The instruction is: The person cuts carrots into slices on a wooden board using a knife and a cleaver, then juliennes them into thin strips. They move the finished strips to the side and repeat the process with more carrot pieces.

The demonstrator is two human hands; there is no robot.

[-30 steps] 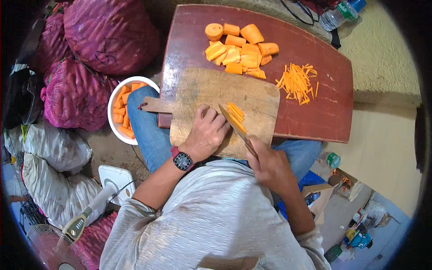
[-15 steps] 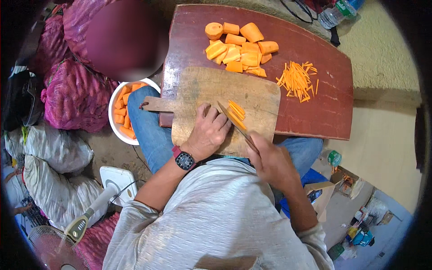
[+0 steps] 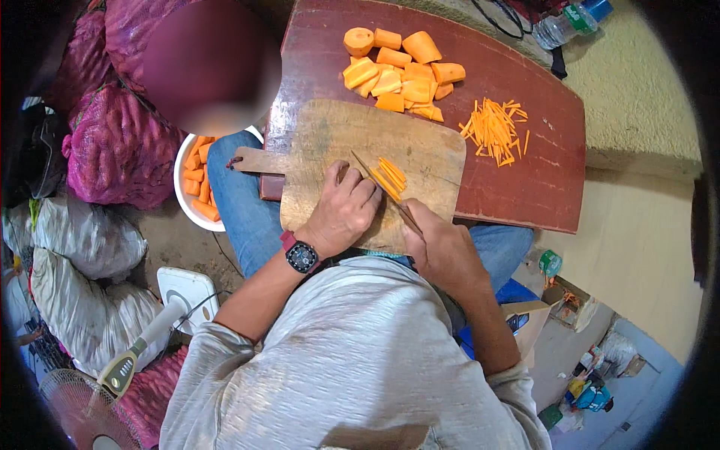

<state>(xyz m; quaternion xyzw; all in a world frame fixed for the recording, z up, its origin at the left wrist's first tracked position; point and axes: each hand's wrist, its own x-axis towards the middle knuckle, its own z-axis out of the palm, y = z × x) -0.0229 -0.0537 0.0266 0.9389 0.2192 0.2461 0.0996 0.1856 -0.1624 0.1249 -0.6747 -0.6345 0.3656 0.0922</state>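
Note:
My right hand [image 3: 441, 244] grips the handle of a knife [image 3: 382, 187], whose blade lies slantwise over a wooden cutting board [image 3: 315, 150]. Just right of the blade are several cut carrot strips [image 3: 391, 175]. My left hand [image 3: 343, 206], a watch on its wrist, rests on the board with curled fingers beside the blade's left side. Whatever those fingers press on is hidden under them. Beyond the board, carrot chunks and slices [image 3: 401, 75] sit on a red-brown table [image 3: 540, 195]. A heap of thin carrot sticks [image 3: 495, 131] lies to their right.
A white tub [image 3: 182, 199] of carrot pieces stands left of my knee. Filled pink net sacks [image 3: 120, 150] and white sacks [image 3: 90, 300] crowd the left side. A fan [image 3: 97, 405] stands at lower left. A plastic bottle [image 3: 555, 31] lies at the upper right.
The view has shifted slightly. The knife and my right hand have moved a little left relative to the board, and the strips beside the blade lie slightly differently. My left hand stays curled.

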